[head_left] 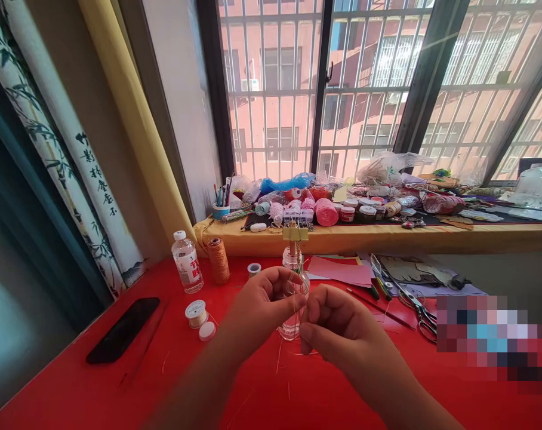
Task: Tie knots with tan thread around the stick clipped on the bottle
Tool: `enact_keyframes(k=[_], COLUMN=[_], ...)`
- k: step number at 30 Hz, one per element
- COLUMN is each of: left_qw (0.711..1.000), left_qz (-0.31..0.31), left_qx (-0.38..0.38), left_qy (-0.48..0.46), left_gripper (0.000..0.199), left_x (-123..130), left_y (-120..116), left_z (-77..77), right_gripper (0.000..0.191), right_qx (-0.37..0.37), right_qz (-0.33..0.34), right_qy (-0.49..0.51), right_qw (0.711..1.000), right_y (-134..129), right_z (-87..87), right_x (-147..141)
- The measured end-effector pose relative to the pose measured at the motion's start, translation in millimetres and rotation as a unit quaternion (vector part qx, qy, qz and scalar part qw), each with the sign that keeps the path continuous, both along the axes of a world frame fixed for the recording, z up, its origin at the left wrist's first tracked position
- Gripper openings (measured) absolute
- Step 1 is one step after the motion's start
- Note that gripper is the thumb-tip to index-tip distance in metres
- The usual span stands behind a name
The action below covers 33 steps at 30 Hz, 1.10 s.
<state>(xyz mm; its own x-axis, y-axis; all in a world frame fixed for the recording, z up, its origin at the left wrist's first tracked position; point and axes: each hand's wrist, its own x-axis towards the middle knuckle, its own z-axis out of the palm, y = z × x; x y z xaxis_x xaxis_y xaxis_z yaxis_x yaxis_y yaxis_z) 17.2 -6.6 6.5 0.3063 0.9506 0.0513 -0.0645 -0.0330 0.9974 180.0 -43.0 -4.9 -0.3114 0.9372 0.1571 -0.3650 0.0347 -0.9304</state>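
Observation:
In the middle, a clear bottle [290,327] stands upright behind my hands, partly hidden by them. At its top a yellow binder clip [295,233] sits above a brownish stick, and fine looped strands hang down beside the neck. My left hand [266,304] is closed in a pinch on a thin thread [294,289] in front of the bottle. Close by on the right, my right hand [345,325] has thumb and forefinger pressed together, seemingly on the same fine thread; its exact course between the fingertips is hard to see.
On the red table, a thread spool [196,313], a white lid [207,331], a water bottle [187,263], an orange thread cone [218,261] and a phone [123,330] lie left. Scissors [418,310] and pink paper [342,272] lie right. Yarn [326,212] and supplies crowd the sill.

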Motion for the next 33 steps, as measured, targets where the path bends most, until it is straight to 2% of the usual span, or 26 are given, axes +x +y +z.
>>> enact_keyframes(k=[3, 8, 12, 18, 22, 25, 29, 33], left_qw=[1.0, 1.0, 1.0, 1.0, 0.999, 0.998, 0.996, 0.99], left_qz=[-0.001, 0.0, -0.014, -0.019, 0.025, 0.061, 0.074, 0.106], left_qx=[-0.001, 0.007, 0.019, 0.019, 0.007, 0.009, 0.031, 0.063], left_qy=[-0.006, -0.003, -0.01, 0.013, 0.023, 0.013, 0.039, 0.068], left_gripper=[0.037, 0.032, 0.028, 0.019, 0.022, 0.029, 0.033, 0.031], left_x=[1, 0, 0, -1, -5, -8, -9, -9], left_y=[0, 0, 0, -2, -2, -1, 0, 0], left_z=[0.4, -3.2, -3.2, 2.0, 3.0, 3.8, 3.9, 2.1], right_gripper=[0.028, 0.034, 0.035, 0.037, 0.038, 0.037, 0.032, 0.036], right_qx=[0.0, -0.047, -0.033, 0.0, -0.016, 0.013, 0.061, 0.051], right_qz=[-0.029, -0.084, -0.127, -0.141, -0.143, -0.17, -0.202, -0.195], right_qy=[-0.01, -0.059, -0.08, -0.066, -0.082, -0.104, -0.155, -0.138], right_qw=[1.0, 0.994, 0.988, 0.988, 0.986, 0.98, 0.965, 0.97], right_y=[2, 8, 12, 17, 13, 13, 17, 19], right_z=[3.0, 6.1, 1.2, -6.8, -2.8, -2.1, -10.4, -18.7], right_x=[2, 6, 6, 5, 3, 3, 3, -1])
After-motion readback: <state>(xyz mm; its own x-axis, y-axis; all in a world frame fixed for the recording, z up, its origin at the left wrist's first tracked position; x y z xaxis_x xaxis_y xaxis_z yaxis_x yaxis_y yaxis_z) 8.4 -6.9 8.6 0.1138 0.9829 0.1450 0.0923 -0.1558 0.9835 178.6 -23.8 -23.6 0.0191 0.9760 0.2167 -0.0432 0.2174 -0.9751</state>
